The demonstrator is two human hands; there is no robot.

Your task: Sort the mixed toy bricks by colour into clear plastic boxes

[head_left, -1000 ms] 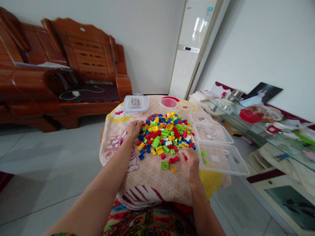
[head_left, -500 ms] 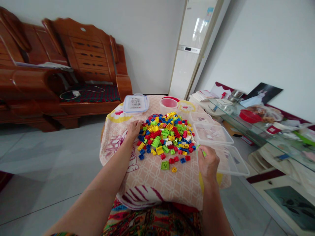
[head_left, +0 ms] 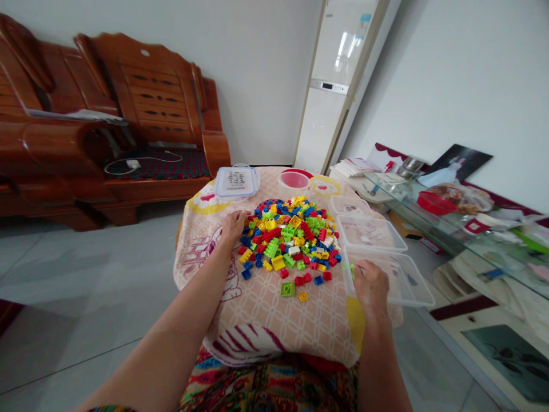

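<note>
A heap of coloured building bricks point(head_left: 285, 234) covers the middle of the cloth-covered table point(head_left: 300, 326). My left hand point(head_left: 234, 226) rests at the heap's left edge, fingers loosely stretched toward the bricks and nothing visible in them. Over the left part of the nearest clear plastic box point(head_left: 412, 280), my right hand point(head_left: 372, 281) is closed in a pinch on a small green brick point(head_left: 352, 269). The fingers hide most of that brick. In front of the heap lie a square green brick point(head_left: 287, 289) and a round yellow piece point(head_left: 303, 296).
Two more clear boxes, a middle one point(head_left: 392, 237) and a far one point(head_left: 349, 205), line the table's right side. A pink-lined tub point(head_left: 294, 181) and a blue-rimmed lid point(head_left: 237, 182) stand at the back. A cluttered glass shelf point(head_left: 472, 246) runs along the right.
My right hand has moved a little right and toward me, from the near box's edge to over the box, with the green brick. My left hand stays where it was.
</note>
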